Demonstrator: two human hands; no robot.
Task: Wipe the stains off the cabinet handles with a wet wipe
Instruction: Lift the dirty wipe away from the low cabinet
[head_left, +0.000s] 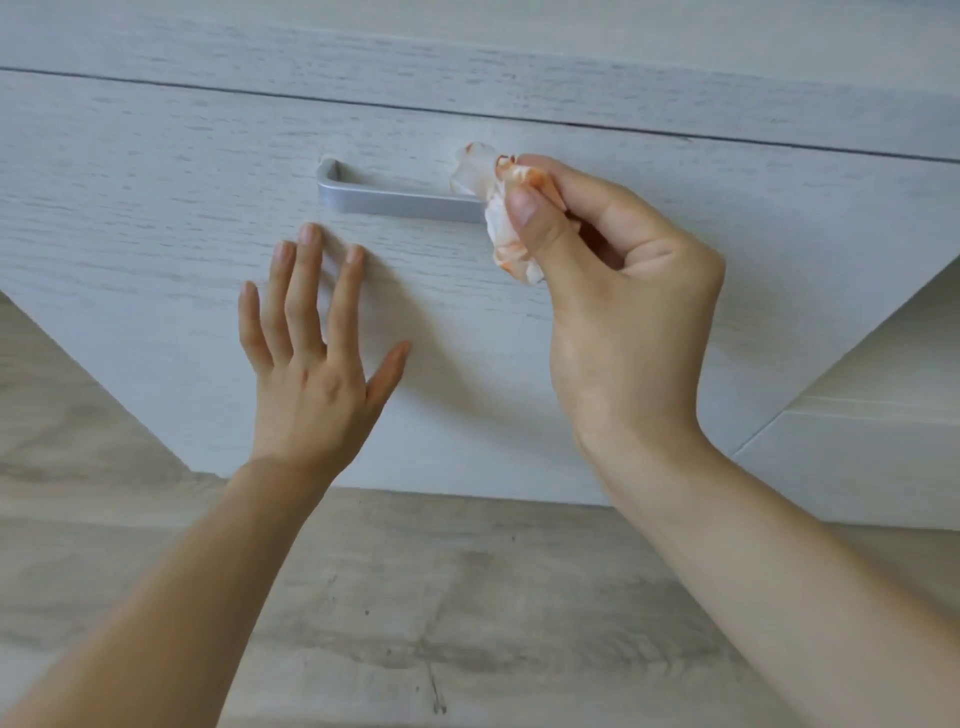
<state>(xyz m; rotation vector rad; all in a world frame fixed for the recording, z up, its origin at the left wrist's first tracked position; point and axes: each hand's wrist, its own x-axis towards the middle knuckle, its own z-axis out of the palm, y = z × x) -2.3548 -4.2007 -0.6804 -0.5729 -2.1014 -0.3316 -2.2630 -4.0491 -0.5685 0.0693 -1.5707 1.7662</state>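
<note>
A silver bar handle (395, 200) is fixed across the pale wood-grain drawer front (156, 197). My right hand (618, 306) pinches a crumpled white wet wipe (493, 208) with orange stains, held against the handle's right end and hiding that end. My left hand (311, 353) lies flat with spread, straight fingers on the drawer front just below the handle's left half. The visible length of the handle looks clean.
A thin dark gap (467, 111) separates this drawer front from the panel above. The cabinet's side (857, 457) shows at the right. A grey wood-look floor (415, 597) lies below, with a few small dark marks.
</note>
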